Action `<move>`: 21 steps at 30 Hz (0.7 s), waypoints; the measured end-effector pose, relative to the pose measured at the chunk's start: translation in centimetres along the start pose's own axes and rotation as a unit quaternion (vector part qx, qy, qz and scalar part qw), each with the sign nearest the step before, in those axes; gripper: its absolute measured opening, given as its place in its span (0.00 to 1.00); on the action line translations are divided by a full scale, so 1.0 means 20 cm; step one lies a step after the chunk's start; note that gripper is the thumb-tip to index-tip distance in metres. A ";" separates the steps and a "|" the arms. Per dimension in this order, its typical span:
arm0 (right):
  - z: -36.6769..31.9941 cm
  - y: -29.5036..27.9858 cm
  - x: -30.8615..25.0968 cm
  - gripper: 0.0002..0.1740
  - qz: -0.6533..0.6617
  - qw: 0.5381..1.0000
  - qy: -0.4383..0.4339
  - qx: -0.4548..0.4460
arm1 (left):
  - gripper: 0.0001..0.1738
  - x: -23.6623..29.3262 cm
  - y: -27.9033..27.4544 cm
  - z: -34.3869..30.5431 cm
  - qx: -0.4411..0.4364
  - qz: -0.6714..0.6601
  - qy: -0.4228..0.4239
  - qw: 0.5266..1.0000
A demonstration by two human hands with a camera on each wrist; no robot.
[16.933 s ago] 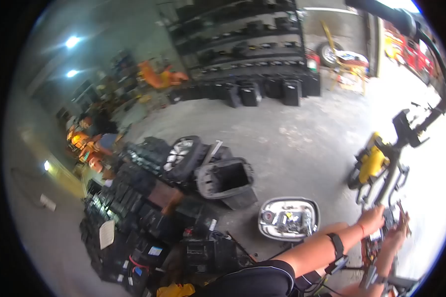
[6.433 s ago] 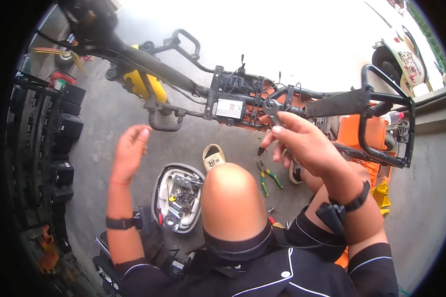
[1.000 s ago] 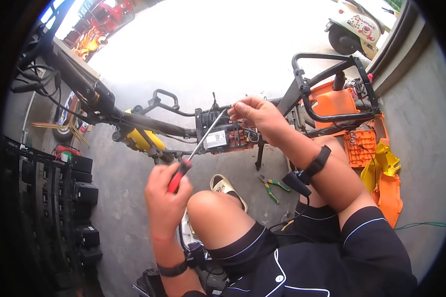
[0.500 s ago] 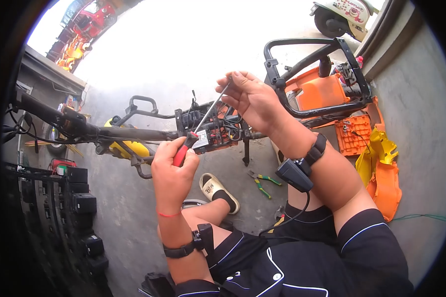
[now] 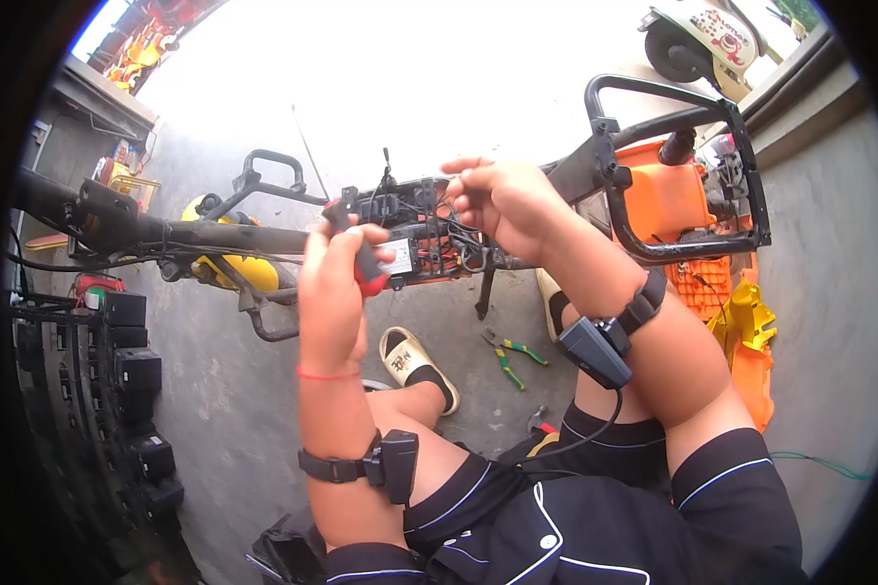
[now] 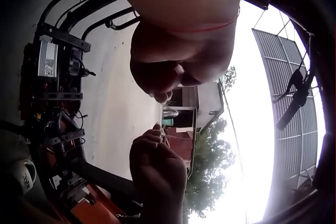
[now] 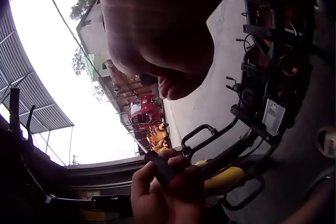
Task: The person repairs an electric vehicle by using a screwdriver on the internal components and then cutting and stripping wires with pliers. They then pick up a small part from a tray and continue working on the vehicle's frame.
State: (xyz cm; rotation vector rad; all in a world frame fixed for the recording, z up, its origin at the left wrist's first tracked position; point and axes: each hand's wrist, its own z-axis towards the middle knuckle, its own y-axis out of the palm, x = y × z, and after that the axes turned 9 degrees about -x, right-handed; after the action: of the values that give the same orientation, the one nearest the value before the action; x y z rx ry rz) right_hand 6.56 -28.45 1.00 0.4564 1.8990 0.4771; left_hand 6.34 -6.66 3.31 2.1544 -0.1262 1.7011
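Note:
My left hand (image 5: 334, 283) grips a screwdriver by its red-and-black handle (image 5: 369, 265), the thin shaft pointing up and away past the frame. In the right wrist view the left hand's fingers wrap round the dark handle (image 7: 164, 169). My right hand (image 5: 507, 207) is raised over the middle of the black scooter frame (image 5: 254, 237), apart from the screwdriver. Its fingers are loosely bent, the index finger reaching out, and nothing shows between them. Below the hands, wiring and a silver box with a label (image 5: 397, 256) sit in the frame.
Pliers with green-and-yellow handles (image 5: 509, 359) lie on the floor near a slippered foot (image 5: 407, 361). Orange panels (image 5: 751, 385) and a yellow panel (image 5: 746, 317) lie at the right. Black batteries on a rack (image 5: 132, 370) line the left. A white scooter (image 5: 707, 44) stands outside.
The screwdriver's shaft has swung from pointing at the right hand to pointing up and left, away from it. Earlier, the right fingers were at its tip; now they are apart from it.

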 end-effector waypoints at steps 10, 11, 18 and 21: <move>0.01 0.16 0.05 0.27 -0.552 0.826 -0.085 0.072 | 0.19 -0.45 0.21 0.47 0.009 -0.398 -0.022 0.917; 0.02 0.17 0.03 0.28 -0.644 0.753 -0.082 0.111 | 0.20 -0.45 0.27 0.49 -0.007 -0.444 -0.022 0.896; 0.13 0.06 -0.02 0.26 -0.647 0.751 -0.078 0.105 | 0.22 -0.48 0.38 0.57 -0.005 -0.425 -0.032 0.905; 0.13 0.04 0.01 0.25 -0.608 0.776 -0.134 0.104 | 0.21 -0.34 0.29 0.51 -0.039 -0.279 -0.065 0.957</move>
State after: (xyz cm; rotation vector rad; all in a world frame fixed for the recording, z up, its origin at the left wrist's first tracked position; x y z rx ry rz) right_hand 9.08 -27.30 0.37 -0.5821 1.5707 -0.6400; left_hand 12.13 -16.70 -3.70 1.9887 0.3445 1.2108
